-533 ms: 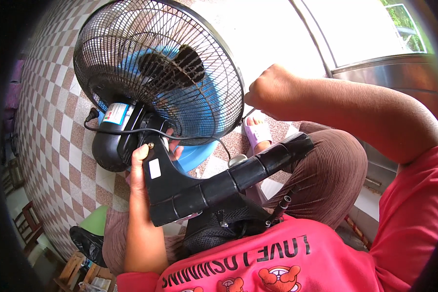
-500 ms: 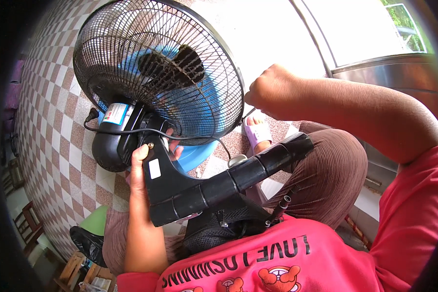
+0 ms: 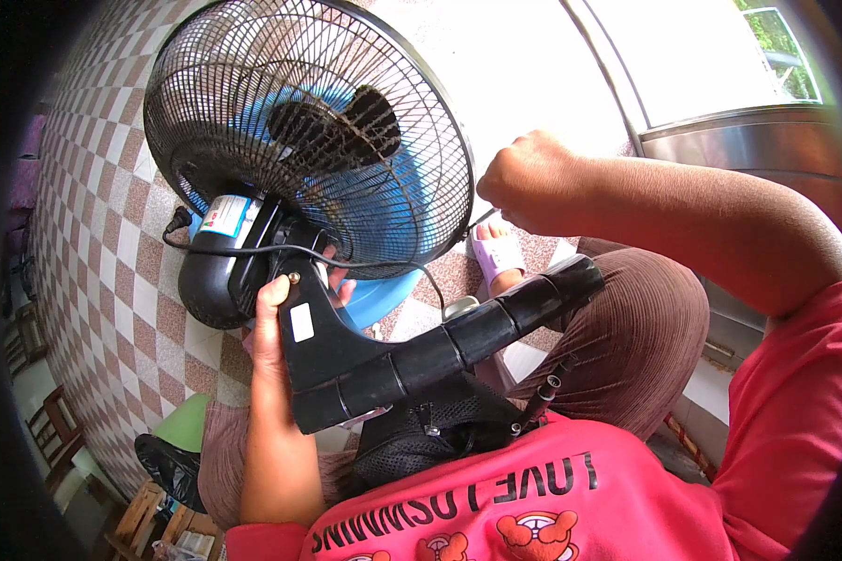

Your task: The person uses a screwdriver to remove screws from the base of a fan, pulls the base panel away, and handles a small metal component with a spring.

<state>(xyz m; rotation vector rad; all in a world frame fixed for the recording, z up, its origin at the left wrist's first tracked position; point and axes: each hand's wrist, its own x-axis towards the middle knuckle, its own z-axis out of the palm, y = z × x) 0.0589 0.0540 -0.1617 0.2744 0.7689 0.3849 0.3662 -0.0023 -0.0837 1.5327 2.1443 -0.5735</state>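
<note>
A black electric fan (image 3: 332,374) rests tilted across my lap, its round wire grille (image 3: 253,122) facing away to the upper left. Dark blades (image 3: 327,136) show through the wires. My left hand (image 3: 270,304) is closed around the fan's neck, thumb beside a brass-coloured screw (image 3: 295,278) and fingertips showing on the far side. At the grille's right rim, my right hand (image 3: 530,178) is a fist. A thin dark shaft (image 3: 482,221) runs from below this fist to the rim; its other end is hidden, so its kind is unclear. A black cord (image 3: 365,260) crosses the neck.
Behind the grille stands a blue basin (image 3: 384,304) on the checkered tile floor (image 3: 112,234). A black mesh bag (image 3: 407,453) lies against my lap. My foot in a pale purple slipper (image 3: 499,257) is beyond the fan. Lower left are a black-lined bin (image 3: 170,463) and a wooden stool (image 3: 140,519).
The fan and my left hand have shifted very slightly to the right. My right fist has moved slightly right with the rim and stays closed.
</note>
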